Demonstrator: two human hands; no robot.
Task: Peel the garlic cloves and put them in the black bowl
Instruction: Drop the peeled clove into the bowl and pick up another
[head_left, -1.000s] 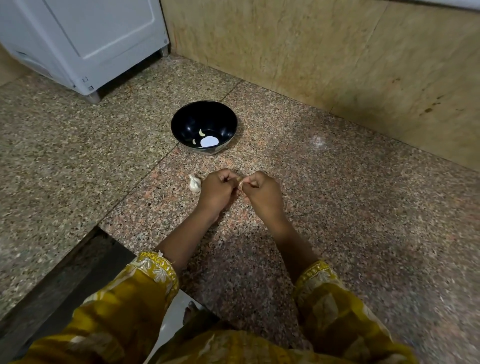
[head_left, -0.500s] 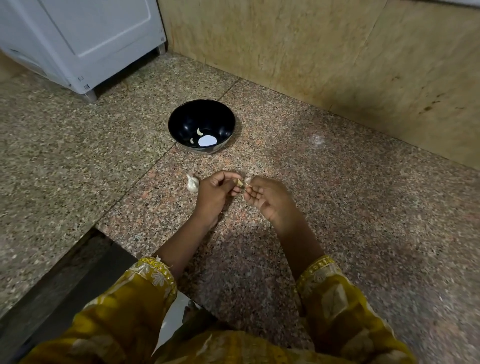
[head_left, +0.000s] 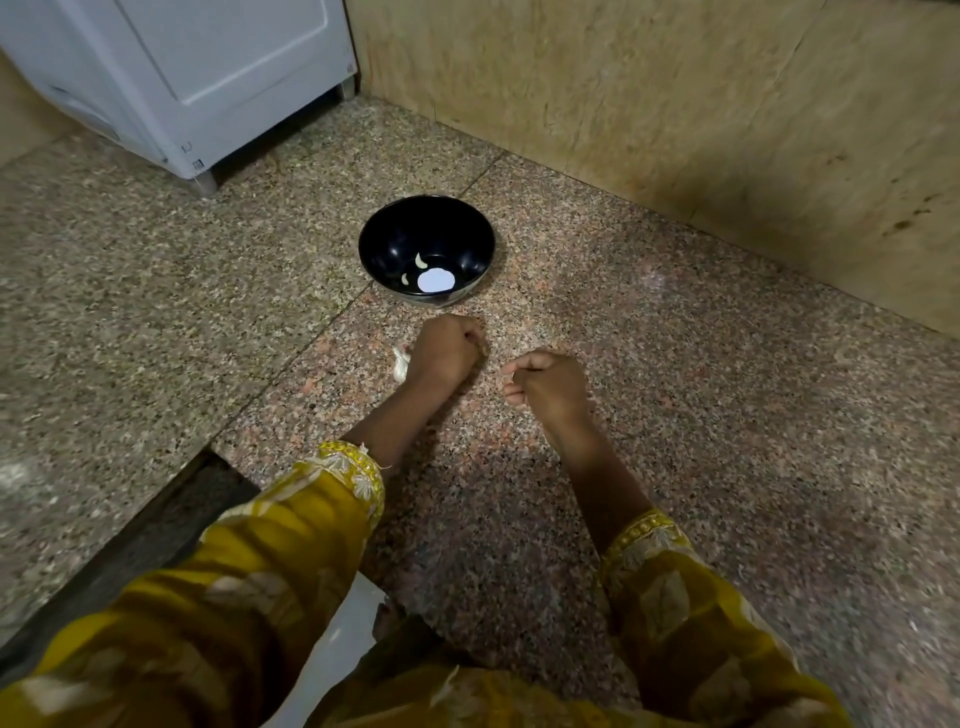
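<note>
The black bowl (head_left: 470, 244) stands on the stone floor just beyond my hands, with two peeled garlic cloves (head_left: 420, 261) on its bottom beside a bright white reflection. My left hand (head_left: 445, 353) is a little short of the bowl's near rim, its fingers curled and pinching a small garlic clove that is almost hidden by the fingertips. My right hand (head_left: 545, 387) hovers to the right of it, apart from it, fingers curled with the thumb on the forefinger; nothing shows in it. A white unpeeled garlic piece (head_left: 399, 365) lies on the floor, partly behind my left wrist.
A white appliance (head_left: 208, 78) on short feet stands at the back left. A tan stone wall (head_left: 675, 104) runs along the back and right. A dark step or gap (head_left: 156, 525) drops off at the left near my yellow sleeve (head_left: 291, 540).
My hands have come apart. The left hand moved forward toward the bowl; the right hand drew back to the right and its fingers curled in.
</note>
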